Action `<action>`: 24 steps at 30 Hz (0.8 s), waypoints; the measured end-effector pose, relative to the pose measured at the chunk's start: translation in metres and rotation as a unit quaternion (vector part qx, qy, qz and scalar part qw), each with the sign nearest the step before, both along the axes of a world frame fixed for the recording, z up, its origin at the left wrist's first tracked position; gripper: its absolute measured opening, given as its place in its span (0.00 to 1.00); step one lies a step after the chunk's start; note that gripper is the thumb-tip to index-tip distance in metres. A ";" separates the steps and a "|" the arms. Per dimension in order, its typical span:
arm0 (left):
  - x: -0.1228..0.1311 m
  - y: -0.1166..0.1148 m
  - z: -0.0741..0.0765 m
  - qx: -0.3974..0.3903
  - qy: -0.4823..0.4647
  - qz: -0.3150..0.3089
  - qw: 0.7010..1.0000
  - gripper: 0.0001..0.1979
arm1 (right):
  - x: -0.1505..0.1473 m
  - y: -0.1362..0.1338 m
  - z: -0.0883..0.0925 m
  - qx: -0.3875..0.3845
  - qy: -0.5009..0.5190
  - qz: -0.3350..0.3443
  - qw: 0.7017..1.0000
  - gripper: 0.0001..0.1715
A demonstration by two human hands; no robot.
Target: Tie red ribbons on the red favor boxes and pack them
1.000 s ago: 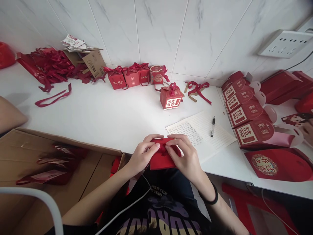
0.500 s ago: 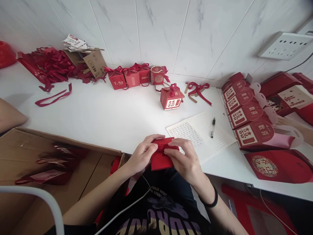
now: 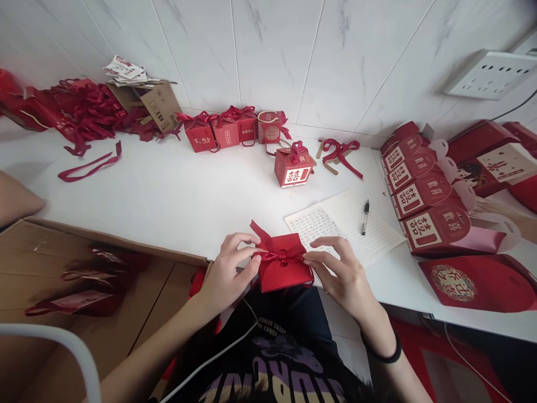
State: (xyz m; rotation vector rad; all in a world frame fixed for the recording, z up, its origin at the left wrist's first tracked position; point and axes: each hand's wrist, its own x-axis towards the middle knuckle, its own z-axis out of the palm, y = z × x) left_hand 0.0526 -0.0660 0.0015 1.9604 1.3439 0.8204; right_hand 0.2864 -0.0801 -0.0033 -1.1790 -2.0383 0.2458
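A red gift box [image 3: 285, 275] sits at the table's front edge, close to my body. Dark red ribbon [image 3: 282, 256] crosses its top, knotted in the middle over an oval slot, with one loose tail pointing up to the left. On the left side, my left hand [image 3: 235, 266] pinches the ribbon between thumb and fingers. My right hand [image 3: 338, 268] pinches the ribbon's other side at the box's right edge, its thumb and index finger together. A handwritten sheet of paper [image 3: 314, 226] lies just behind the box.
A finished-looking red box [image 3: 294, 168] with a bow stands mid-table, several more along the wall. Right: a row of boxes [image 3: 423, 235] and a pen [image 3: 365, 218]. Left: a ribbon heap [image 3: 94, 112], a loose ribbon [image 3: 90, 163], an open carton [image 3: 25, 252] and another person's arm [image 3: 17, 198].
My hands have moved apart to either side of the box, drawing the ribbon outward. The knot and a loose tail now show. A red item has come into view at far left.
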 end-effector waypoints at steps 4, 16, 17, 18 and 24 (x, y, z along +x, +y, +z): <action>0.007 -0.010 0.004 -0.033 -0.022 0.020 0.999 0.05 | -0.010 -0.003 0.009 -0.093 0.040 -0.053 0.993 0.16; 0.010 -0.009 0.007 -0.168 -0.123 0.019 0.978 0.06 | -0.025 -0.005 0.008 -0.347 0.110 -0.046 0.930 0.20; 0.009 -0.007 0.007 -0.183 -0.131 0.017 0.974 0.06 | -0.023 -0.002 0.008 -0.368 0.131 -0.032 0.920 0.20; 0.007 -0.005 0.005 -0.197 -0.140 0.013 0.970 0.06 | -0.020 0.000 0.007 -0.389 0.154 -0.016 0.908 0.21; -0.004 0.005 -0.011 -0.244 -0.217 -0.040 0.944 0.09 | -0.010 0.011 -0.005 -0.487 0.332 0.057 0.806 0.23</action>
